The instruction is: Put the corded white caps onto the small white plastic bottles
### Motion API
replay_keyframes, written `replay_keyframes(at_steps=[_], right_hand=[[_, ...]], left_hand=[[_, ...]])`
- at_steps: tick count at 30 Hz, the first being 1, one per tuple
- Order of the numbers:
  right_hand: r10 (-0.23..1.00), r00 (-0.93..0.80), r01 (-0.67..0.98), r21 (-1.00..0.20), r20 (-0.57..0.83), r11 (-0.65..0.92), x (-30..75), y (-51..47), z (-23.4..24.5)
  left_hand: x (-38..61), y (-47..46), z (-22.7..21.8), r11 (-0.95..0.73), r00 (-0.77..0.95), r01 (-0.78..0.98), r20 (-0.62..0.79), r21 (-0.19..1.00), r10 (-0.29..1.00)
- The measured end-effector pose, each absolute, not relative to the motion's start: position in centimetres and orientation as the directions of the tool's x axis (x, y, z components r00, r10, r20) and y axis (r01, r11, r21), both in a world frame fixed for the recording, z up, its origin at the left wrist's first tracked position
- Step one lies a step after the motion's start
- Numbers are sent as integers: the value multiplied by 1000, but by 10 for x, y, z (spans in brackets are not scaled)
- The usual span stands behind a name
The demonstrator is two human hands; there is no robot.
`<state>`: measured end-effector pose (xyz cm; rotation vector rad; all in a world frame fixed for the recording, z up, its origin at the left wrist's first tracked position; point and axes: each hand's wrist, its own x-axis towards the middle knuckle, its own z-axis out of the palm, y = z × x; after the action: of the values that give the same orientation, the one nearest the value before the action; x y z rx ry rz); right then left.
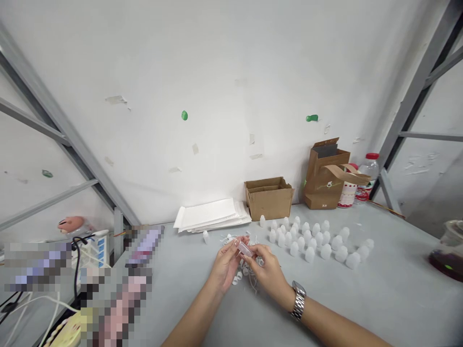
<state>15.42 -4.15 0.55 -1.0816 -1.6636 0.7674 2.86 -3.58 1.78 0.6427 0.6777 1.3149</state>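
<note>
A small translucent plastic piece (245, 249), like a little tube or cap, is held between my two hands above the grey table. My left hand (224, 266) has its fingers closed around the far-left end. From the right, my right hand (266, 270) pinches the other end with thumb and fingers. Beneath them lies a pile of small white parts with thin cords (246, 271), partly hidden by the hands. Several frosted white dome-topped caps (310, 254) stand upright in loose rows to the right. A lone white cap (206, 236) stands to the left.
White envelopes (210, 215) lie stacked against the wall, beside an open cardboard box (270, 202). A brown paper bag (323, 185) and a red-capped bottle (369, 174) stand at back right. A container of dark liquid (447, 255) is at far right; a power strip (97, 250) is left.
</note>
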Motion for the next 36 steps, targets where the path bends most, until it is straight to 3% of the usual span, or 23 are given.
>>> replay_keyframes(at_steps=[4, 11, 14, 26, 36], right_hand=[[929, -146, 223, -904, 339, 365, 154, -41, 7], [924, -329, -110, -979, 197, 169, 152, -33, 9], [907, -380, -142, -981, 180, 135, 151, -33, 10], [923, -302, 34, -964, 240, 262, 154, -42, 15], [880, -201, 317, -822, 430, 473, 155, -44, 9]], left_hand=[[29, -36, 18, 117, 122, -629, -51, 768, 991], [28, -37, 21, 170, 186, -602, -70, 780, 980], [28, -37, 21, 188, 189, -602, -91, 776, 978], [22, -40, 31, 243, 301, -575, -74, 782, 951], [23, -40, 29, 208, 277, -575, -52, 791, 960]])
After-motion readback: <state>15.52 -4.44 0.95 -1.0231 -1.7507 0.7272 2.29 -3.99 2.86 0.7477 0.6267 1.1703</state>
